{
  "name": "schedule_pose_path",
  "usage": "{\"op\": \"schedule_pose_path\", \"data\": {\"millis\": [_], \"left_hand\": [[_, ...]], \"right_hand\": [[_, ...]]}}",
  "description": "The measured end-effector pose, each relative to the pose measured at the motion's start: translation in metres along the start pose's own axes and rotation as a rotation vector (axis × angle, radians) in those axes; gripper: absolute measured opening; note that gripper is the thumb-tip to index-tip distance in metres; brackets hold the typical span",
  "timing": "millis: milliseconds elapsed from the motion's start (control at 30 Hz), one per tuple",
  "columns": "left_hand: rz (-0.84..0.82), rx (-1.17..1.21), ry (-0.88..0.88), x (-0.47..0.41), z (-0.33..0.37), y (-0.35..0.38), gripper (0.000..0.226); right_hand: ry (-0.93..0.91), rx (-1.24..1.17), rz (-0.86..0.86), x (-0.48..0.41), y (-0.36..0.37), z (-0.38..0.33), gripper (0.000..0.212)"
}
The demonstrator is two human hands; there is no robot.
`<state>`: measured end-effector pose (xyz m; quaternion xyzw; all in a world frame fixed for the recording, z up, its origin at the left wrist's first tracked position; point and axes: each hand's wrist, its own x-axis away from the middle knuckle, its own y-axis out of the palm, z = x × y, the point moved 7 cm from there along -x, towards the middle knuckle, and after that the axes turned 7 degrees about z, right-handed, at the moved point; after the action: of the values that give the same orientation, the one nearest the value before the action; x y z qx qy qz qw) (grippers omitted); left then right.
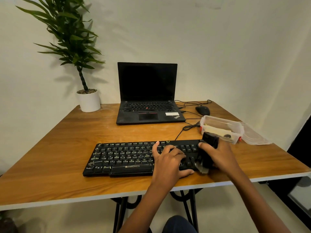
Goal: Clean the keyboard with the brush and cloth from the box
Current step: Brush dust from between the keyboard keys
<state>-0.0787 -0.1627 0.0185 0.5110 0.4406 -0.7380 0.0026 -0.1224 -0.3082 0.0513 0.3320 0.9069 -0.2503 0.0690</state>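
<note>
At the right end of the black plastic keyboard (122, 157), the right hand (220, 155) curls round the chunky black brush (208, 145), its grey bristles (202, 168) down at the front keys. The left hand (168, 158) lies spread on the keys, gripping nothing; it should pin the board while short, light strokes flick dust outward. The pale cloth (217, 131) lies in the clear plastic box (223, 121) just behind.

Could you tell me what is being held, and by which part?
The right hand grips the brush by its black handle; the left hand holds nothing, resting on the keyboard.
</note>
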Motion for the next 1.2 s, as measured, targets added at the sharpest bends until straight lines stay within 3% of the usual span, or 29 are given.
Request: {"op": "schedule_pose_path", "data": {"millis": [100, 333, 733, 833, 933, 1100, 1200], "left_hand": [[-0.011, 0.010, -0.003, -0.001, 0.000, -0.001, 0.050], [-0.006, 0.024, -0.012, -0.001, -0.001, 0.001, 0.052], [-0.013, -0.003, 0.001, -0.001, -0.001, -0.001, 0.049], [-0.012, 0.017, -0.007, -0.001, 0.000, -0.001, 0.054], [-0.004, 0.028, -0.007, -0.001, 0.001, -0.001, 0.057], [0.003, 0.020, -0.002, -0.001, 0.001, -0.002, 0.055], [-0.003, -0.006, 0.007, -0.001, 0.001, -0.001, 0.048]], "right_hand": [[-0.094, 0.144, 0.088, -0.019, 0.000, -0.008, 0.017], [-0.166, 0.099, 0.118, -0.043, 0.035, -0.022, 0.025], [0.012, 0.093, -0.070, -0.008, 0.017, -0.005, 0.010], [0.017, 0.165, 0.067, -0.023, -0.003, -0.003, 0.012], [0.000, 0.003, 0.217, -0.037, -0.009, -0.007, 0.016], [-0.086, 0.100, 0.145, -0.047, 0.013, -0.010, 0.029], [-0.044, 0.114, 0.113, -0.030, 0.008, -0.004, 0.020]]}}
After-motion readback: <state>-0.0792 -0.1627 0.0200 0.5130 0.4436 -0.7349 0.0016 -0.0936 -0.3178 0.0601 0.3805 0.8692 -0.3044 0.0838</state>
